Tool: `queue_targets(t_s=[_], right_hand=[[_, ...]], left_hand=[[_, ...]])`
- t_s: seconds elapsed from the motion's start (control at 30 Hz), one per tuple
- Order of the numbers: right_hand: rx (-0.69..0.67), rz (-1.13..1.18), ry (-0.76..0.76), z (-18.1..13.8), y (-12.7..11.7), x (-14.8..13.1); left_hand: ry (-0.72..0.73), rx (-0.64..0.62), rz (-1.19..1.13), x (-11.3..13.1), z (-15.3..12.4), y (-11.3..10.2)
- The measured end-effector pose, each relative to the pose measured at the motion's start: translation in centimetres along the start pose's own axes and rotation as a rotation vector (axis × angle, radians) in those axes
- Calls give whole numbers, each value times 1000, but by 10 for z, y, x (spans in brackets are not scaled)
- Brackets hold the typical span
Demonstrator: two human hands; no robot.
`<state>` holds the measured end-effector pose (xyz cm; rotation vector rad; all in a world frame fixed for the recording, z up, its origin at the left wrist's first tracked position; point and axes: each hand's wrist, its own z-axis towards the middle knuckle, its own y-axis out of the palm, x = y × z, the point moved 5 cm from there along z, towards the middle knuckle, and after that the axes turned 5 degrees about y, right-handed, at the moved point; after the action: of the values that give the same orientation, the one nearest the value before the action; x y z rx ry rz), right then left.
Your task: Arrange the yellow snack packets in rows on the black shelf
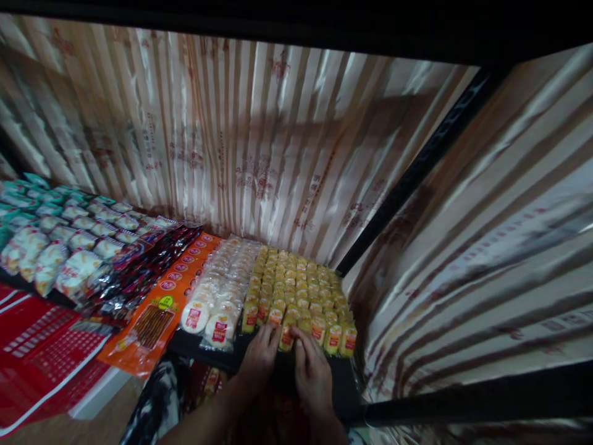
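Rows of small yellow snack packets with orange-red labels fill the right end of a black shelf. At the front edge, one yellow snack packet sits between my two hands. My left hand closes its fingertips on the packet's left side. On the other side, my right hand has thumb and fingers pressed to the same packet. Clear packs of round white crackers lie just left of the yellow rows. My fingertips are partly hidden and dim.
An orange bag of brown sticks, dark shiny packets and white-and-green packets continue leftward. A red plastic basket stands at lower left. Striped printed sheeting hangs behind, and a black post slants at right.
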<state>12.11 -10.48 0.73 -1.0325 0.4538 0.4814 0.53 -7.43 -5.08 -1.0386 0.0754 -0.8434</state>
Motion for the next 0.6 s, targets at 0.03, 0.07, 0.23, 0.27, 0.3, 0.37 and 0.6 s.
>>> queue_targets(t_s=[0.03, 0.07, 0.23, 0.27, 0.3, 0.37, 0.6], right_hand=[[-35, -57, -32, 12, 4, -3], [-81, -120, -65, 24, 9, -6], [-277, -373, -130, 60, 37, -21], [-296, -398, -130, 60, 41, -22], [-312, -416, -129, 60, 44, -22], [-335, -434, -126, 59, 48, -20], [-329, -459, -115, 87, 53, -17]], left_hand=[[1, 11, -5, 0, -1, 2], [2, 26, -12, 0, -1, 3], [-31, 36, -103, -3, -1, 6], [-32, 22, -126, -3, -1, 7], [-32, 4, -146, -3, 0, 7], [-37, -36, -179, -3, 1, 8], [-95, -98, -207, -5, -3, 13]])
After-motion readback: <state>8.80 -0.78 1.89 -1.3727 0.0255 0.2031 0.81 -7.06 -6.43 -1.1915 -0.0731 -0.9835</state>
